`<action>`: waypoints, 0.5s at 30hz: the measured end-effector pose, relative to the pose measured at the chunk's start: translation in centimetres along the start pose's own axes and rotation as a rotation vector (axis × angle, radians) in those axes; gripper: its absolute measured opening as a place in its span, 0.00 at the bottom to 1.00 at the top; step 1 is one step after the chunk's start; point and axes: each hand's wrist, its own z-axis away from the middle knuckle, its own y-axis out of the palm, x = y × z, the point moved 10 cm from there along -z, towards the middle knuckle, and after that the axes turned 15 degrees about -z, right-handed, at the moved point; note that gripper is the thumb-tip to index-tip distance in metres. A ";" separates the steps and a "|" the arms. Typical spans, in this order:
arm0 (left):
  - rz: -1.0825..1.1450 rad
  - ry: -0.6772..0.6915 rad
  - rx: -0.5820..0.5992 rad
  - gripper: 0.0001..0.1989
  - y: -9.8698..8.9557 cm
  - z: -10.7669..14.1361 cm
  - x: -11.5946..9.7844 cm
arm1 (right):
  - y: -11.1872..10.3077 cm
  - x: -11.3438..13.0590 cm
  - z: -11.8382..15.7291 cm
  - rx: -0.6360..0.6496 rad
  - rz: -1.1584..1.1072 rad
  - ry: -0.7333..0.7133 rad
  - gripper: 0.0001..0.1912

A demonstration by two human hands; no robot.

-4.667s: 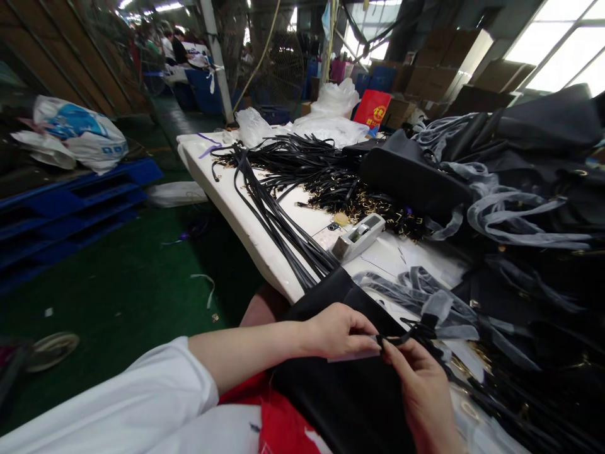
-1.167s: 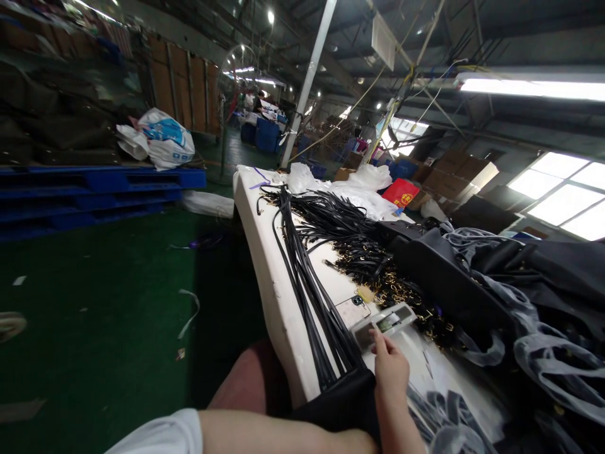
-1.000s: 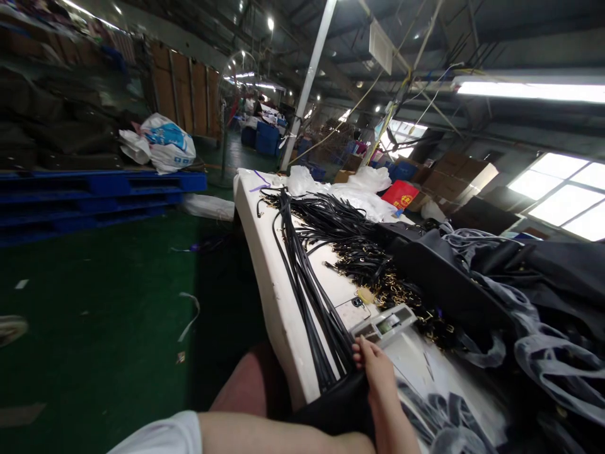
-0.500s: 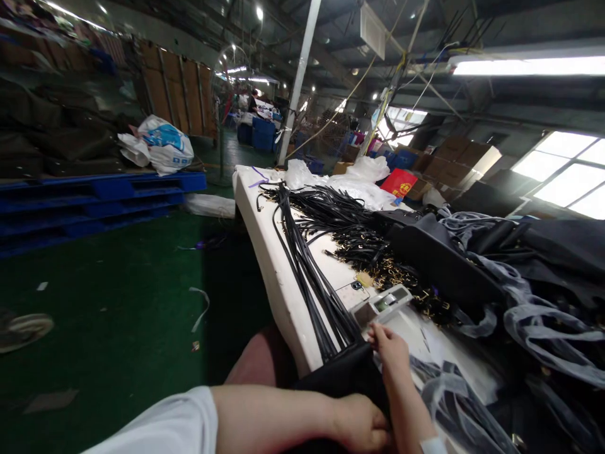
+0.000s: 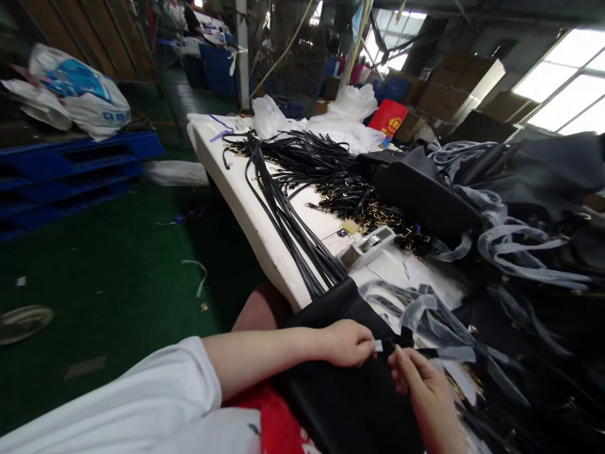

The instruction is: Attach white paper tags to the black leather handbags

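A black leather-like bag [image 5: 350, 391] lies across my lap and against the table edge. My left hand [image 5: 347, 343] rests over it with fingers closed on a black strap [image 5: 390, 345], a small white piece showing at the fingertips. Just to the right, my right hand [image 5: 420, 375] is pinched at the same strap; whatever thin thing is between its thumb and finger is too small to make out. Film-wrapped handles [image 5: 435, 309] lie beyond my right hand. Near the bag's top edge, long black straps [image 5: 293, 227] stretch along the white table [image 5: 241, 202].
A grey-white box [image 5: 368, 247] sits beside a phone [image 5: 338, 239]. Black straps with gold clasps [image 5: 378, 214] are heaped behind them. More black bags [image 5: 425, 189] pile up at right. Blue pallets [image 5: 80, 170] stand on the green floor at left.
My view has tipped downward. My right hand has come from beside the grey-white box to the strap on the bag. My left hand has risen from low on the bag to meet it.
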 end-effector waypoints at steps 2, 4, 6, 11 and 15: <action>-0.064 0.027 -0.027 0.10 -0.4 0.2 -0.7 | 0.6 -1.3 0.3 0.029 -0.024 0.050 0.27; -0.112 0.046 -0.044 0.11 -0.7 0.3 -1.2 | 1.3 -2.3 0.3 0.054 -0.043 0.090 0.27; -0.143 0.054 -0.056 0.10 -0.9 0.4 -1.4 | 1.8 -3.1 0.2 0.074 -0.042 0.117 0.28; -0.167 0.054 -0.066 0.10 -1.3 0.7 -1.6 | 2.2 -4.1 -0.2 0.093 -0.005 0.162 0.28; -0.175 0.053 -0.064 0.16 -1.5 0.7 -1.8 | 2.1 -3.9 -0.4 0.088 -0.020 0.160 0.28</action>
